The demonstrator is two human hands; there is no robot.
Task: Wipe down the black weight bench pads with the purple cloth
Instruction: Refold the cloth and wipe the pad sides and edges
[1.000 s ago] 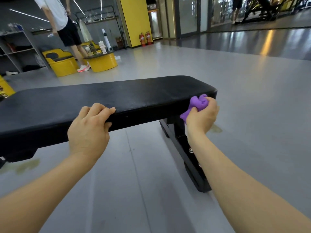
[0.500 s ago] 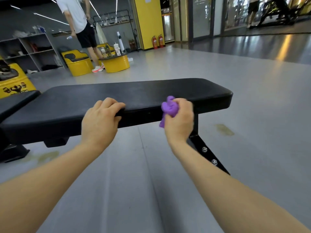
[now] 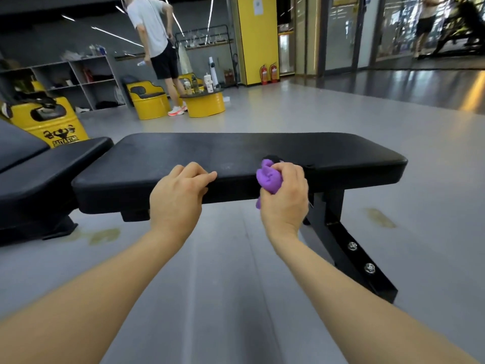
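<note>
left hand (image 3: 178, 195): fingers curled over bench pad (image 3: 236, 156) near edge, holds nothing | right hand (image 3: 284, 198): fisted around bunched purple cloth (image 3: 269, 178) | cloth: pressed against pad's near edge

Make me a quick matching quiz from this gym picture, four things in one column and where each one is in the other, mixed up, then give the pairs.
1. purple cloth
2. left hand
3. fire extinguishers
4. bolts

A. by the yellow pillar
B. on the bench's black leg
C. bunched in the right hand
D. resting on the pad's near edge

Pairs: 1-C, 2-D, 3-A, 4-B
</note>
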